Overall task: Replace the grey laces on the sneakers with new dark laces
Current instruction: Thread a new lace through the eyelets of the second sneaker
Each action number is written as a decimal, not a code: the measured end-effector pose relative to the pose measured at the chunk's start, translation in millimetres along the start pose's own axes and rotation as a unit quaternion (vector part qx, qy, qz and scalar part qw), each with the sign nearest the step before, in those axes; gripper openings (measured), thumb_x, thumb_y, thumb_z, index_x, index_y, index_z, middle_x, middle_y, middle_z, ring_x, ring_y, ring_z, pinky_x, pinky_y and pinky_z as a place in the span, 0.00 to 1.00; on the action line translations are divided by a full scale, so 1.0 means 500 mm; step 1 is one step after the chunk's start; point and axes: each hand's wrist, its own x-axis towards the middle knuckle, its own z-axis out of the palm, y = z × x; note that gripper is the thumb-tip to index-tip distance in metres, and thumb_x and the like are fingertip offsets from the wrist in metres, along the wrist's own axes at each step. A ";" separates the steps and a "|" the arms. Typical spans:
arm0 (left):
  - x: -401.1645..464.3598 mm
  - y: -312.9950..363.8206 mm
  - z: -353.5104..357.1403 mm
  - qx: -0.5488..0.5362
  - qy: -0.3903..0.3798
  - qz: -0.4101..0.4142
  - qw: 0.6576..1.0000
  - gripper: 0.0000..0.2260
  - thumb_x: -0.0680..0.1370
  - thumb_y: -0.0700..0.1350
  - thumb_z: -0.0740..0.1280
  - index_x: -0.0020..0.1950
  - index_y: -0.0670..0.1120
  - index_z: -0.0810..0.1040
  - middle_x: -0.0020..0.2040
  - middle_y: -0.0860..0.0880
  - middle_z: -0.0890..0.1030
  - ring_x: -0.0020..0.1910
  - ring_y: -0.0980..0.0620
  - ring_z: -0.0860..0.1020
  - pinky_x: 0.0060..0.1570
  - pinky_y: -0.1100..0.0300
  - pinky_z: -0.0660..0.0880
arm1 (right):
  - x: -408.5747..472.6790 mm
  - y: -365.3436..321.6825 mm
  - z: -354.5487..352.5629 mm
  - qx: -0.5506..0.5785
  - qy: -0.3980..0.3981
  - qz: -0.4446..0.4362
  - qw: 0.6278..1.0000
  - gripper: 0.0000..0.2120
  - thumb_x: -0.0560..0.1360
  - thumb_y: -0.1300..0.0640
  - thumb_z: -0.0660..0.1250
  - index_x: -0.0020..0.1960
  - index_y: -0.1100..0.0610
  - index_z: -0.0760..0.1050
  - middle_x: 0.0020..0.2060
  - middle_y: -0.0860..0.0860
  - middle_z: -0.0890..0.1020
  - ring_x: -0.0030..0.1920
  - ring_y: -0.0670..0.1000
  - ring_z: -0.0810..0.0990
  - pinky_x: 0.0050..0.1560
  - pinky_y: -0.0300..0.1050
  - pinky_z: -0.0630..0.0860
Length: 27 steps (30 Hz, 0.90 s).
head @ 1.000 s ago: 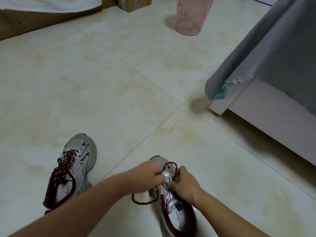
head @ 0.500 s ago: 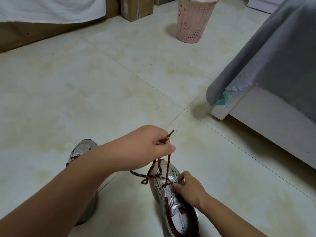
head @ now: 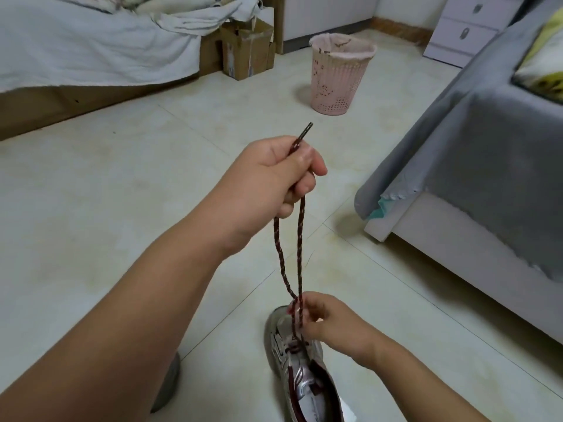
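A silver sneaker with dark red trim stands on the floor at the bottom middle. Two strands of a dark red lace run up from its lowest eyelets. My left hand is raised well above the shoe and grips both strands, with one lace tip sticking out above the thumb. My right hand sits low on the shoe's toe and pinches the lace where the strands meet. The other sneaker is mostly hidden behind my left forearm at the bottom left.
A pink perforated bin stands on the tiled floor at the back. A bed with a grey cover fills the right side. Another bed with white sheets and cardboard boxes are at the back left.
My left hand has pulled the lace ends up and away from the shoe, drawing the strands taut. My right hand stayed on the toe. The view has tilted up.
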 end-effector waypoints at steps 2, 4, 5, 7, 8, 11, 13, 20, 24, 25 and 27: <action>0.004 0.021 0.011 0.006 -0.011 0.008 1.000 0.15 0.81 0.39 0.55 0.38 0.45 0.75 0.26 0.53 0.70 0.23 0.60 0.62 0.23 0.70 0.61 | -0.020 -0.044 -0.015 0.002 -0.006 -0.031 1.000 0.12 0.67 0.65 0.63 0.45 0.51 0.77 0.40 0.49 0.77 0.38 0.40 0.72 0.37 0.28 0.69; 0.008 0.041 0.022 0.016 -0.020 0.013 1.000 0.14 0.81 0.37 0.55 0.39 0.45 0.75 0.28 0.52 0.71 0.23 0.60 0.63 0.24 0.70 0.61 | -0.041 -0.089 -0.033 0.038 0.003 -0.060 0.997 0.10 0.72 0.65 0.65 0.43 0.49 0.76 0.45 0.46 0.81 0.44 0.41 0.75 0.47 0.30 0.72; 0.010 0.051 0.025 0.015 -0.024 0.016 0.999 0.14 0.81 0.37 0.55 0.40 0.45 0.76 0.29 0.52 0.71 0.23 0.60 0.63 0.24 0.70 0.62 | -0.053 -0.110 -0.041 0.056 0.011 -0.074 0.996 0.10 0.75 0.65 0.64 0.43 0.51 0.76 0.44 0.43 0.82 0.43 0.42 0.76 0.49 0.33 0.73; 0.011 0.070 0.031 0.008 -0.030 0.021 0.999 0.13 0.80 0.35 0.56 0.41 0.44 0.76 0.30 0.50 0.72 0.23 0.60 0.63 0.24 0.70 0.62 | -0.073 -0.148 -0.055 0.056 0.049 -0.102 0.992 0.11 0.77 0.64 0.62 0.40 0.52 0.75 0.39 0.42 0.81 0.37 0.42 0.75 0.44 0.35 0.73; 0.012 0.079 0.033 0.001 -0.031 0.024 0.999 0.13 0.80 0.35 0.55 0.42 0.44 0.76 0.31 0.50 0.72 0.23 0.60 0.63 0.24 0.70 0.62 | -0.083 -0.164 -0.058 0.046 0.073 -0.115 0.990 0.12 0.77 0.64 0.61 0.39 0.52 0.75 0.36 0.42 0.81 0.34 0.43 0.73 0.42 0.36 0.72; 0.014 0.102 0.041 -0.036 -0.030 0.028 0.999 0.12 0.80 0.34 0.55 0.45 0.43 0.76 0.33 0.49 0.75 0.25 0.59 0.62 0.25 0.69 0.62 | -0.117 -0.209 -0.064 0.059 0.109 -0.153 0.980 0.08 0.78 0.64 0.59 0.42 0.58 0.73 0.27 0.43 0.73 0.29 0.43 0.68 0.34 0.33 0.67; 0.013 0.112 0.047 -0.076 -0.028 0.026 0.996 0.12 0.80 0.33 0.54 0.45 0.42 0.76 0.33 0.49 0.75 0.26 0.58 0.62 0.25 0.69 0.61 | -0.139 -0.242 -0.070 0.098 0.128 -0.168 0.972 0.08 0.79 0.64 0.56 0.43 0.60 0.72 0.26 0.46 0.69 0.27 0.43 0.65 0.30 0.33 0.64; -0.003 0.115 0.051 -0.110 -0.003 0.010 0.994 0.14 0.81 0.34 0.52 0.46 0.41 0.77 0.32 0.49 0.77 0.27 0.57 0.63 0.25 0.70 0.63 | -0.152 -0.305 -0.102 0.105 0.247 -0.182 0.946 0.14 0.79 0.62 0.55 0.36 0.57 0.72 0.20 0.43 0.66 0.23 0.43 0.62 0.26 0.35 0.60; -0.015 0.088 0.038 -0.029 0.012 0.012 0.999 0.14 0.81 0.36 0.54 0.45 0.45 0.77 0.31 0.51 0.79 0.25 0.57 0.64 0.24 0.68 0.62 | -0.113 -0.198 -0.102 -0.042 0.207 -0.050 0.976 0.10 0.78 0.60 0.58 0.40 0.57 0.74 0.28 0.49 0.72 0.28 0.47 0.69 0.30 0.37 0.66; -0.017 0.075 0.035 -0.011 0.014 0.008 1.000 0.14 0.81 0.36 0.54 0.45 0.46 0.78 0.31 0.52 0.80 0.25 0.56 0.65 0.24 0.68 0.62 | -0.097 -0.153 -0.090 -0.091 0.174 0.000 0.980 0.09 0.78 0.59 0.58 0.42 0.57 0.74 0.31 0.50 0.74 0.31 0.48 0.71 0.32 0.38 0.68; -0.019 0.043 0.028 0.013 0.023 -0.008 1.000 0.13 0.80 0.38 0.56 0.46 0.49 0.79 0.32 0.52 0.81 0.25 0.56 0.66 0.25 0.67 0.64 | -0.059 -0.057 -0.058 -0.186 0.100 0.093 0.973 0.08 0.78 0.57 0.58 0.44 0.58 0.73 0.36 0.51 0.75 0.38 0.51 0.75 0.36 0.40 0.69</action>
